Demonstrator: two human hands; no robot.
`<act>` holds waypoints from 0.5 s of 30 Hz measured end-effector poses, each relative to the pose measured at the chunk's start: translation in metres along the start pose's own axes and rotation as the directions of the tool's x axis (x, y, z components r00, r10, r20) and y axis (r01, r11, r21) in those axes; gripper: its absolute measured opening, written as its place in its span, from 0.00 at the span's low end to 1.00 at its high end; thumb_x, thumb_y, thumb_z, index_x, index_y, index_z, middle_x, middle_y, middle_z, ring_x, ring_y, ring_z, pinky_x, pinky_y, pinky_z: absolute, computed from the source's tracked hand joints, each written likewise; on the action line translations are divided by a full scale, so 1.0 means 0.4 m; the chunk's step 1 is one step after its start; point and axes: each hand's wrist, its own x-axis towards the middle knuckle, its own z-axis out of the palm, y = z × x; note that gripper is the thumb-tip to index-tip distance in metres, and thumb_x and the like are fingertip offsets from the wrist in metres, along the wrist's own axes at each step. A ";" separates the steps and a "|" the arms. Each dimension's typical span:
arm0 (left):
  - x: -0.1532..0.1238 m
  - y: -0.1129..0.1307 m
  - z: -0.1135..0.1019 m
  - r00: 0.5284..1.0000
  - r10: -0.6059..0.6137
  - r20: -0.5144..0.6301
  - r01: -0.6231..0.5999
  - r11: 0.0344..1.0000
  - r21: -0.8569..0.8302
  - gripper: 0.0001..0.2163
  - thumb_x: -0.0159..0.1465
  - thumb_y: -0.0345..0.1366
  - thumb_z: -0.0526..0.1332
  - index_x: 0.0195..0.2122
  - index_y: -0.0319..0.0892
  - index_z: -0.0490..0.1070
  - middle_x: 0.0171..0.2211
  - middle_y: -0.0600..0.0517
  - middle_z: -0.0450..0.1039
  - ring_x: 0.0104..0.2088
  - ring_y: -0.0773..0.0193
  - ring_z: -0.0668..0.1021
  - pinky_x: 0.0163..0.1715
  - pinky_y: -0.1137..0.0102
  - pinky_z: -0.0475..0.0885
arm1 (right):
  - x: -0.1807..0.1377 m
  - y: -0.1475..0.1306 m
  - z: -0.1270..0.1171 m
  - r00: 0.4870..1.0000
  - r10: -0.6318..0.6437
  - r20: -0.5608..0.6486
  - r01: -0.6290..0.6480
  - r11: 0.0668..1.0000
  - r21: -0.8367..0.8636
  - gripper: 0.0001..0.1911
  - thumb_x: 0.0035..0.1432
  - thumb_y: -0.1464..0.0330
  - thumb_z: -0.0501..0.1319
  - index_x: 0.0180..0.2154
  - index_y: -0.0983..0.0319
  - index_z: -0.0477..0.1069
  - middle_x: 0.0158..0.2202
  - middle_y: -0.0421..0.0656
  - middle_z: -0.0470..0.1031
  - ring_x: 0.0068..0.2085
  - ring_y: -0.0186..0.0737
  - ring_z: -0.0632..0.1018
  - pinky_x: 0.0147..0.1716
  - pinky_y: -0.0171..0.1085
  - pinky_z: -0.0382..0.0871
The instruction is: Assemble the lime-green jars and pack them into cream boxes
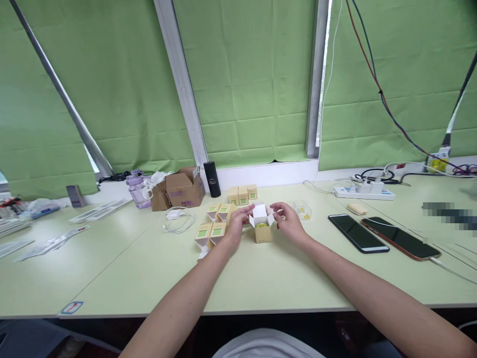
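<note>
A small tan cardboard box [263, 235] stands upright on the table with its white lid and side flaps up. Something yellow-green [262, 225] sits inside, mostly hidden by the walls. My left hand [238, 223] is closed at the left flap, fingertips by the raised lid. On the other side, my right hand [287, 220] has thumb and fingers curled at the right flap. Beside my left wrist are several like boxes with green labels [217, 231], flaps out. A clear plastic tray [301, 209] with round yellow pieces lies behind my right hand.
Several closed small boxes [243, 194] stand farther back. Behind are a black cylinder [212, 180], a brown carton [184, 188] and a purple bottle [138, 191]. A coiled white cable [179, 219] lies left. Phones [357, 232] and a power strip [364, 192] lie right.
</note>
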 end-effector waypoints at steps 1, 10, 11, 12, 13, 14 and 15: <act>-0.001 0.000 0.001 1.000 0.001 -0.003 -0.001 1.000 0.003 0.26 0.47 0.32 0.59 0.48 0.37 0.82 0.38 0.47 0.83 0.37 0.60 0.78 0.39 0.68 0.68 | -0.001 0.000 0.003 0.999 0.035 0.020 -0.035 0.999 0.033 0.15 0.58 0.65 0.58 0.47 0.59 0.73 0.45 0.46 0.72 0.39 0.41 0.75 0.27 0.36 0.71; -0.015 0.012 0.012 0.999 0.011 0.032 -0.012 0.999 0.048 0.24 0.49 0.31 0.64 0.49 0.40 0.80 0.41 0.47 0.83 0.38 0.60 0.79 0.42 0.67 0.69 | -0.006 -0.009 0.012 0.979 0.189 0.078 -0.201 0.960 0.195 0.20 0.51 0.65 0.60 0.48 0.59 0.68 0.39 0.40 0.68 0.31 0.37 0.75 0.20 0.33 0.68; -0.017 0.013 0.013 0.999 0.011 0.035 -0.013 0.999 0.047 0.24 0.49 0.30 0.64 0.50 0.40 0.79 0.40 0.47 0.83 0.38 0.60 0.80 0.42 0.67 0.69 | -0.006 -0.008 0.013 0.978 0.195 0.078 -0.207 0.958 0.200 0.20 0.51 0.65 0.60 0.48 0.58 0.68 0.38 0.40 0.68 0.31 0.37 0.75 0.20 0.33 0.68; -0.019 0.014 0.015 0.999 0.011 0.041 -0.013 0.999 0.045 0.24 0.49 0.30 0.65 0.50 0.40 0.79 0.39 0.47 0.83 0.37 0.60 0.80 0.42 0.67 0.70 | -0.006 -0.008 0.013 0.976 0.202 0.080 -0.215 0.955 0.205 0.20 0.51 0.66 0.60 0.48 0.58 0.68 0.38 0.39 0.68 0.31 0.37 0.75 0.20 0.33 0.68; -0.021 0.014 0.016 0.999 0.011 0.049 -0.013 0.999 0.042 0.25 0.50 0.30 0.65 0.51 0.40 0.78 0.38 0.47 0.83 0.37 0.61 0.80 0.42 0.67 0.70 | -0.006 -0.008 0.014 0.974 0.209 0.085 -0.223 0.952 0.212 0.20 0.51 0.66 0.60 0.48 0.58 0.68 0.38 0.39 0.68 0.30 0.36 0.75 0.20 0.34 0.68; -0.022 0.014 0.018 0.998 0.009 0.056 -0.011 0.999 0.038 0.25 0.50 0.30 0.65 0.52 0.39 0.77 0.38 0.47 0.83 0.37 0.61 0.80 0.42 0.67 0.70 | -0.006 -0.008 0.014 0.972 0.217 0.091 -0.232 0.948 0.218 0.20 0.50 0.66 0.60 0.48 0.58 0.68 0.38 0.39 0.68 0.30 0.36 0.75 0.19 0.34 0.68; -0.024 0.014 0.020 0.998 0.007 0.062 -0.009 0.999 0.033 0.26 0.50 0.30 0.66 0.53 0.39 0.76 0.39 0.47 0.82 0.37 0.60 0.80 0.42 0.67 0.71 | -0.007 -0.009 0.015 0.969 0.226 0.097 -0.242 0.944 0.225 0.20 0.50 0.67 0.60 0.48 0.57 0.67 0.37 0.39 0.68 0.29 0.36 0.75 0.19 0.34 0.68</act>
